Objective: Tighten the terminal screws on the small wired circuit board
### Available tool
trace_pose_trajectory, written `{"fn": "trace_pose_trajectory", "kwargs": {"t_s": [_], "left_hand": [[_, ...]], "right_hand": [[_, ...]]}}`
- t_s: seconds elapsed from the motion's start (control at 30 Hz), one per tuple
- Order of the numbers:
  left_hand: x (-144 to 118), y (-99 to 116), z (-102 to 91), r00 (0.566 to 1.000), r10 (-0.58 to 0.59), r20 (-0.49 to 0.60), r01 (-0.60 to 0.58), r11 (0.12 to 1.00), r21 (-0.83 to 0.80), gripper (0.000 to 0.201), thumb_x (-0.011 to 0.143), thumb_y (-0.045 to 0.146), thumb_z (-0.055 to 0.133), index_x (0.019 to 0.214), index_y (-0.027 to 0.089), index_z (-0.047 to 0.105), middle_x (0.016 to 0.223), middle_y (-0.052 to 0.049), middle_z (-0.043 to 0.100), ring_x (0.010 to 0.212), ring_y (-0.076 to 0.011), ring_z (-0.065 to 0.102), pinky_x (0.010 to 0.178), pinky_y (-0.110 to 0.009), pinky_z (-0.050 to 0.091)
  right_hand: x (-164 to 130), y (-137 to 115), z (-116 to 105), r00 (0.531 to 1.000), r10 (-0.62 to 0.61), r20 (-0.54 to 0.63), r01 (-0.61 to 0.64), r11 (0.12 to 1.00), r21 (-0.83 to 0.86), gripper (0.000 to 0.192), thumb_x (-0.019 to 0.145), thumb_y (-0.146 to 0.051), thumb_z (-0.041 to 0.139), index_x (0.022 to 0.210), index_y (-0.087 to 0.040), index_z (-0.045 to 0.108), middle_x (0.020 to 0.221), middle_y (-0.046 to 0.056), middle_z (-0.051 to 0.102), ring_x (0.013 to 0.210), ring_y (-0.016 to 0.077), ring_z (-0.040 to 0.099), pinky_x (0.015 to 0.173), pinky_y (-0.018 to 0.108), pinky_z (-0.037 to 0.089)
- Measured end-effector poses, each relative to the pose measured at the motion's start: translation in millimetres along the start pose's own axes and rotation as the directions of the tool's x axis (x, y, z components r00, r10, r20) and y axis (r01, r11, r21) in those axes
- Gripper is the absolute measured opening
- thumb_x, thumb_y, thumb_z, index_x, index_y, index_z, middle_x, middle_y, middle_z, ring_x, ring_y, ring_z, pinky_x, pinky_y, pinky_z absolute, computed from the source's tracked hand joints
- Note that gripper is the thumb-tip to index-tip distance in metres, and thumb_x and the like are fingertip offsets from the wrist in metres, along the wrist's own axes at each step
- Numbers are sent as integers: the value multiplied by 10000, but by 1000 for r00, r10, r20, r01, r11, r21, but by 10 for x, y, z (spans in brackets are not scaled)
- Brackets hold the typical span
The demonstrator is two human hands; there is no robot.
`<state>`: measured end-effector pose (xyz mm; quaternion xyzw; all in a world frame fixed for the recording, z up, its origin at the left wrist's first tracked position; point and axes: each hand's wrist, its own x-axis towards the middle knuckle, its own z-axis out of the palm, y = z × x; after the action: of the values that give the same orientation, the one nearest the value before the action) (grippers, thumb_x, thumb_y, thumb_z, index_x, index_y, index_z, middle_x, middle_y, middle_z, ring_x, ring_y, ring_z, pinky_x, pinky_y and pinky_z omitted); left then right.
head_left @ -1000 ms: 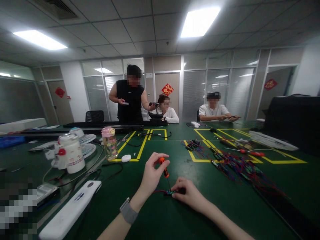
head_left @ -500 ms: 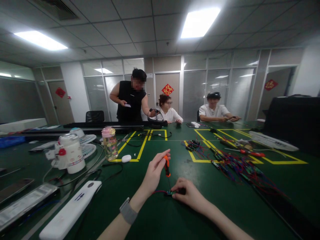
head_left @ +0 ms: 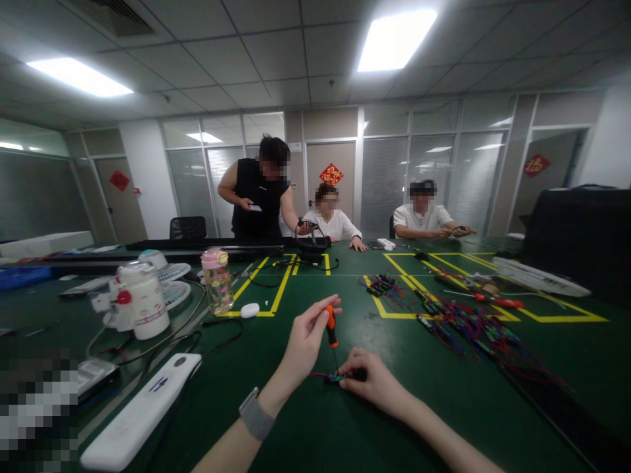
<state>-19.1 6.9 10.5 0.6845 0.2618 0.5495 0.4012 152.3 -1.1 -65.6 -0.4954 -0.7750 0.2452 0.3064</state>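
While the left hand point(head_left: 302, 340) grips an orange-and-black screwdriver point(head_left: 331, 328) by its handle between thumb and fingers, the right hand point(head_left: 371, 381) pinches a small green circuit board point(head_left: 335, 378) by its edge. On a dial centred on that board, with twelve o'clock pointing away from the wearer, the left hand lies at about half past ten and the right at three. Slightly tilted, the screwdriver stands toward twelve, its thin shaft running down to the board; whether the tip sits in anything is too small to tell. A red wire leaves the board at nine o'clock. The board is low on the dark green desk point(head_left: 419, 368), near the wearer. A grey-banded watch point(head_left: 257, 414) circles the left wrist.

At two o'clock, well apart, spreads a tangled heap of green boards with red and blue wires point(head_left: 463, 322). A clear bottle with a pink lid point(head_left: 217, 286) stands at ten. Across the desk, a person in a black sleeveless top point(head_left: 256, 200) stands at eleven o'clock.
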Motion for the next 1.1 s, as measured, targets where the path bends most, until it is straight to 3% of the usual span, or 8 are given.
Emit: {"fn": "trace_pose_trajectory", "kwargs": {"t_s": [0.2, 0.4, 0.63, 0.8, 0.87, 1.0, 1.1], "left_hand": [[28, -53, -62, 994, 71, -78, -62, 992, 112, 231, 856, 311, 615, 1013, 174, 716, 959, -75, 674, 910, -199, 644, 831, -311, 516], [57, -97, -117, 999, 32, -25, -31, 999, 45, 305, 916, 310, 507, 1145, 183, 663, 1153, -91, 652, 1046, -211, 629, 947, -346, 473], [40, -81, -110, 981, 126, -147, -86, 964, 253, 159, 815, 295, 663, 911, 186, 726, 843, -36, 608, 805, -172, 595, 765, -285, 487], [39, -71, -90, 999, 37, -7, -37, 997, 64, 317, 937, 307, 478, 1193, 209, 637, 1127, -81, 635, 995, -195, 629, 896, -336, 479], [41, -77, -83, 1000, 3, 11, -3, 1000, 8, 324, 926, 310, 499, 1199, 193, 630, 1101, -86, 656, 962, -200, 648, 873, -341, 494], [19, -69, -67, 990, 92, -102, -71, 979, 190, 198, 838, 303, 640, 976, 185, 719, 874, -44, 626, 822, -175, 612, 772, -289, 489], [-6, -37, -47, 993, 106, -52, -93, 971, 218, 233, 894, 306, 565, 1049, 210, 710, 968, -54, 615, 894, -175, 601, 827, -290, 471]], "right_hand": [[3, 15, 7, 1000, -12, 7, 12, 1000, -9, 134, 733, -180, 668, 818, -200, 769, 807, 32, 659, 775, 173, 575, 711, 263, 435], [4, 15, 6, 1000, -4, -3, 3, 1000, -14, 164, 722, -143, 665, 832, -199, 772, 833, 42, 665, 790, 179, 581, 720, 266, 440], [-4, -3, -2, 1000, -7, -2, 7, 1000, 5, 169, 721, -138, 665, 833, -194, 778, 836, 48, 669, 792, 184, 587, 728, 274, 445], [-10, 3, 0, 1000, -8, 1, 8, 1000, 1, 179, 722, -122, 658, 834, -194, 777, 837, 47, 668, 802, 184, 587, 743, 277, 447], [-10, 5, -1, 1000, -5, 3, 5, 1000, -7, 180, 723, -122, 657, 834, -198, 778, 833, 45, 666, 803, 184, 586, 743, 277, 446], [-6, 8, -2, 1000, -5, 0, 5, 1000, -15, 179, 728, -122, 653, 830, -199, 777, 830, 45, 661, 798, 183, 583, 733, 272, 441], [-1, 10, 1, 1000, -1, -1, 1, 1000, -8, 174, 724, -120, 657, 826, -194, 776, 828, 45, 655, 790, 179, 582, 720, 264, 439]]}}
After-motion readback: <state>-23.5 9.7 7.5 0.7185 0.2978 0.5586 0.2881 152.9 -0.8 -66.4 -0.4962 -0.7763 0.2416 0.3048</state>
